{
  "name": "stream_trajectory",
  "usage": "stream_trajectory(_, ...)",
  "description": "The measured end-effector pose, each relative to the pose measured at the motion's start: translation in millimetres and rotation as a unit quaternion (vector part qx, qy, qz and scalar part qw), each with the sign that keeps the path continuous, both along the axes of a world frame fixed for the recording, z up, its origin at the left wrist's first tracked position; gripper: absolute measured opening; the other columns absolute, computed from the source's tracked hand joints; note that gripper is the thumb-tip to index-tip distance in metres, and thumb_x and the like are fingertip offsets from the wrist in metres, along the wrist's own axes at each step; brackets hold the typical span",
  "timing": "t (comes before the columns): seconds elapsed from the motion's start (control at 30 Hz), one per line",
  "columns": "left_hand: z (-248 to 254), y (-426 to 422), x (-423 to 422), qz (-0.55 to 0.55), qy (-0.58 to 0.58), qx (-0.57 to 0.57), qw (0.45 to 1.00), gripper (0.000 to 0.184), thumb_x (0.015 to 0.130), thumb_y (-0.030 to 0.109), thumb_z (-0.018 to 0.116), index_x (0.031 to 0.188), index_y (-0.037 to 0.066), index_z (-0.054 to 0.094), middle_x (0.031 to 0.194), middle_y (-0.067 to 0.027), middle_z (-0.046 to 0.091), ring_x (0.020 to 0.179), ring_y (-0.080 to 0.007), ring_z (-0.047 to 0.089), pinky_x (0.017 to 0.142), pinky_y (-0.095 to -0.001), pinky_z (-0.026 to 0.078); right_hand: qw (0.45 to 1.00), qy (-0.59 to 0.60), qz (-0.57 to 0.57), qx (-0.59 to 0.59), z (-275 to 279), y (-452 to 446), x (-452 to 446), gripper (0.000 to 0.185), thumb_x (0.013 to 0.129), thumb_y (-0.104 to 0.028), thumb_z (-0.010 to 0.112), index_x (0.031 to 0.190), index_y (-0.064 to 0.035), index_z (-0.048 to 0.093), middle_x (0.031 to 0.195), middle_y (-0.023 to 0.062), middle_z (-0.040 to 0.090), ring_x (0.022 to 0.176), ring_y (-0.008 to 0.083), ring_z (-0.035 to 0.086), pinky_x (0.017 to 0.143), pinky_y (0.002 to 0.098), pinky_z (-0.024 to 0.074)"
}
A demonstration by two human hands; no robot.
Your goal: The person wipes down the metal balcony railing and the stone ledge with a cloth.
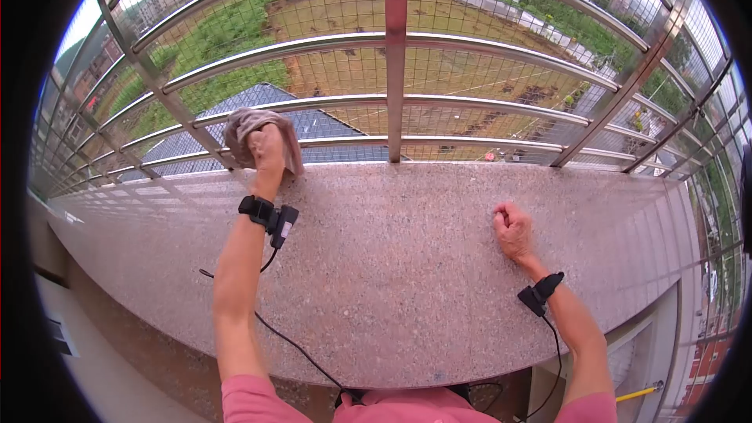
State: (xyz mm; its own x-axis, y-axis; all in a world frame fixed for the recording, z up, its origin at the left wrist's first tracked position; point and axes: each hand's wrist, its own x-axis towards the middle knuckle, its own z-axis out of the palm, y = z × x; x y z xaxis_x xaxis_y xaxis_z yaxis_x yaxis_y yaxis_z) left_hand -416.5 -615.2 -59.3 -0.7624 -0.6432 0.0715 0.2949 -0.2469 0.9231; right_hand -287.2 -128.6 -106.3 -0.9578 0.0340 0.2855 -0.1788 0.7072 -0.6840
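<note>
My left hand [268, 149] is closed around a greyish-pink cloth [244, 127], held against the lower metal rails at the far edge of the ledge. Part of the cloth hangs down beside my wrist. On the right, my right hand [513, 233] is curled into a fist resting on the speckled pink stone ledge [392, 266], with nothing visible in it. Both wrists wear black straps with small devices, the left one [283, 227] and the right one [539, 298], each with a black cable.
A metal railing [396, 55] with horizontal bars and wire mesh rises along the ledge's far side and curves around both ends. Beyond it lie a dark roof, a field and roads. A yellow rod [636, 394] shows at lower right.
</note>
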Motion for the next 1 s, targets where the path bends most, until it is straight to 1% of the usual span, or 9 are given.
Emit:
stream_trajectory(0.2, 28.5, 103.6, 8.5, -0.201, 0.073, 0.065, 0.975, 0.014, 0.092, 0.01, 0.044, 0.087, 0.01, 0.057, 0.089, -0.0045, 0.063, 0.076, -0.0167, 0.061, 0.07, -0.0309, 0.052, 0.999, -0.003, 0.019, -0.027, 0.1, 1.7, -0.6, 0.006, 0.08, -0.006, 0.054, 0.082, -0.003, 0.059, 0.056, 0.0079, 0.051, 0.049, 0.0126, 0.05, 0.049, 0.0291, 0.041)
stream_trajectory(0.37, 45.3, 202.7, 15.6, -0.157, 0.001, 0.051, 0.986, 0.015, 0.091, 0.019, 0.048, 0.086, 0.009, 0.059, 0.079, -0.0014, 0.057, 0.07, -0.0117, 0.051, 0.059, -0.0289, 0.044, 0.998, -0.006, 0.034, -0.045, -0.3, 1.5, -1.9, 0.006, 0.079, -0.005, 0.054, 0.081, -0.003, 0.059, 0.055, 0.0048, 0.048, 0.049, 0.0105, 0.046, 0.048, 0.028, 0.0391)
stream_trajectory(0.4, 47.4, 202.8, 15.6, -0.131, -0.016, 0.029, 0.991, 0.019, 0.09, 0.021, 0.048, 0.081, 0.008, 0.058, 0.074, -0.0012, 0.053, 0.066, -0.0098, 0.046, 0.053, -0.0291, 0.04, 0.998, 0.002, 0.029, -0.047, -6.0, 3.5, -3.2, 0.006, 0.079, -0.005, 0.054, 0.081, -0.0029, 0.059, 0.055, 0.0045, 0.048, 0.049, 0.0101, 0.045, 0.048, 0.0277, 0.0386)
stream_trajectory(0.43, 14.7, 184.8, -4.1, -0.171, -0.025, -0.077, 0.982, 0.015, 0.093, 0.021, 0.049, 0.092, 0.011, 0.06, 0.085, 0.0004, 0.06, 0.073, -0.0118, 0.056, 0.062, -0.0291, 0.048, 0.998, 0.011, 0.023, -0.05, -10.9, 4.4, -4.0, 0.007, 0.079, -0.005, 0.054, 0.082, -0.0029, 0.059, 0.055, 0.0042, 0.048, 0.049, 0.0097, 0.045, 0.047, 0.0274, 0.038)
stream_trajectory(0.53, -27.8, 141.8, -28.2, -0.242, -0.003, -0.071, 0.968, 0.017, 0.095, 0.02, 0.046, 0.091, 0.009, 0.059, 0.087, 0.0004, 0.06, 0.075, -0.0117, 0.057, 0.063, -0.0295, 0.049, 1.0, 0.008, 0.017, -0.017, 0.7, -0.3, 0.7, 0.007, 0.079, -0.006, 0.054, 0.082, -0.0031, 0.06, 0.054, 0.0042, 0.048, 0.049, 0.0096, 0.045, 0.048, 0.0274, 0.0382)
stream_trajectory(0.6, -11.0, 121.7, -16.4, -0.212, -0.01, -0.051, 0.976, 0.018, 0.096, 0.018, 0.044, 0.092, 0.008, 0.058, 0.089, -0.0009, 0.062, 0.077, -0.0128, 0.059, 0.066, -0.0311, 0.051, 0.999, 0.01, 0.022, -0.026, -9.1, 4.1, -2.9, 0.007, 0.079, -0.006, 0.054, 0.082, -0.0031, 0.06, 0.054, 0.0041, 0.048, 0.049, 0.0095, 0.045, 0.048, 0.0276, 0.0382)
stream_trajectory(0.67, 12.1, 85.0, 1.1, -0.23, -0.005, 0.112, 0.967, 0.016, 0.095, 0.019, 0.046, 0.093, 0.009, 0.058, 0.091, -0.0027, 0.063, 0.08, -0.0147, 0.061, 0.069, -0.0329, 0.053, 0.999, 0.012, 0.025, -0.036, -12.7, 5.6, -4.3, 0.008, 0.079, -0.006, 0.054, 0.083, -0.0031, 0.06, 0.054, 0.0039, 0.048, 0.049, 0.0094, 0.045, 0.048, 0.0277, 0.0382)
stream_trajectory(0.83, 39.3, -52.4, 28.5, -0.058, -0.003, -0.064, 0.996, 0.015, 0.093, 0.024, 0.049, 0.095, 0.012, 0.059, 0.089, -0.0024, 0.062, 0.077, -0.0131, 0.059, 0.065, -0.0312, 0.051, 0.999, 0.019, 0.025, -0.013, -5.3, -0.5, -0.6, 0.007, 0.082, -0.004, 0.051, 0.083, -0.0029, 0.058, 0.057, -0.0001, 0.047, 0.053, 0.0067, 0.044, 0.049, 0.0254, 0.0374)
stream_trajectory(1.0, 83.2, -155.9, 32.7, 0.186, -0.111, -0.357, 0.908, 0.021, 0.087, 0.031, 0.059, 0.083, 0.01, 0.058, 0.078, 0.001, 0.058, 0.064, -0.0107, 0.054, 0.05, -0.0322, 0.042, 1.0, -0.001, 0.014, 0.009, -3.6, -0.2, 0.1, 0.007, 0.082, -0.005, 0.052, 0.084, -0.0034, 0.058, 0.056, 0.0022, 0.048, 0.052, 0.0083, 0.046, 0.049, 0.0269, 0.0382)
